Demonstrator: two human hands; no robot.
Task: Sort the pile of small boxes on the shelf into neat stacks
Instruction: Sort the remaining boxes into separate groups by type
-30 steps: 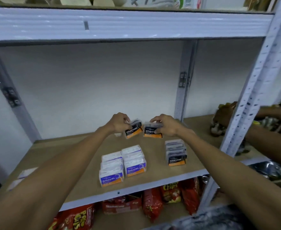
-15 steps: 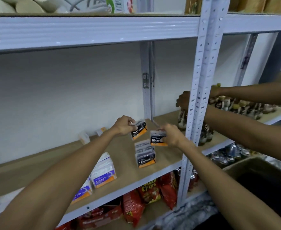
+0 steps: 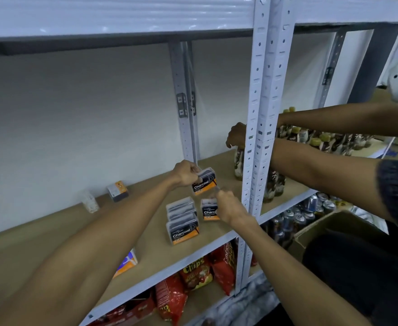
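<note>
My left hand (image 3: 186, 173) grips a black-and-orange Charcoal box (image 3: 205, 182), tilted, a little above the brown shelf board (image 3: 146, 241). My right hand (image 3: 226, 204) holds a second Charcoal box (image 3: 207, 211) low over the shelf, just right of a row of Charcoal boxes (image 3: 182, 220) standing one behind another. A purple-and-orange box (image 3: 126, 263) peeks out beneath my left forearm. One small box (image 3: 118, 191) lies by the back wall, next to a clear box (image 3: 90, 201).
A white perforated upright post (image 3: 261, 128) stands just right of my right hand. Another person's arms (image 3: 322, 170) reach past it to bottles (image 3: 273, 187) on the adjoining shelf. Red snack bags (image 3: 193, 276) fill the shelf below, cans (image 3: 311, 205) lie lower right.
My view has swung left to right, so the boxes sit further left in frame. My right hand has lowered its box to the shelf beside the Charcoal row; the left hand still holds its box up.
</note>
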